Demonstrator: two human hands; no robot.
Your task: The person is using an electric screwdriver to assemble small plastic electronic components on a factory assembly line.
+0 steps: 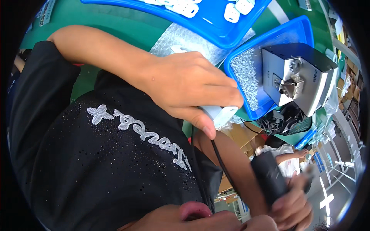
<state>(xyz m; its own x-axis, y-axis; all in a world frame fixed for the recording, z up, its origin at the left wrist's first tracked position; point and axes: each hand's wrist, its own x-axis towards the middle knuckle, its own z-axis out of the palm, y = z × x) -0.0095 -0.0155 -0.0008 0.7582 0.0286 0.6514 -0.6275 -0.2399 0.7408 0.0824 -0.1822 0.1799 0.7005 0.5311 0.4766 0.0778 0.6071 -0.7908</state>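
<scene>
My left hand (196, 82), its arm reaching in from the upper left, is closed around a light grey plastic housing (221, 114). Most of that piece is hidden by the fingers; its end shows between thumb and forefinger. At the lower right, my right hand (291, 210) grips a black electric screwdriver (268, 175), its shape blurred by motion. A black cord (221, 159) hangs between the two hands. Just beyond my left hand, a white part (179, 49) lies on clear bubble wrap (165, 43).
A blue tray (216, 36) of white plastic parts (185, 8) sits on the green table (110, 15). Beside it, a blue bin (304, 29) contains small screws (246, 77) and a metal screw feeder (296, 73). Black cables (283, 119) lie below. Another person (287, 163) is in the background.
</scene>
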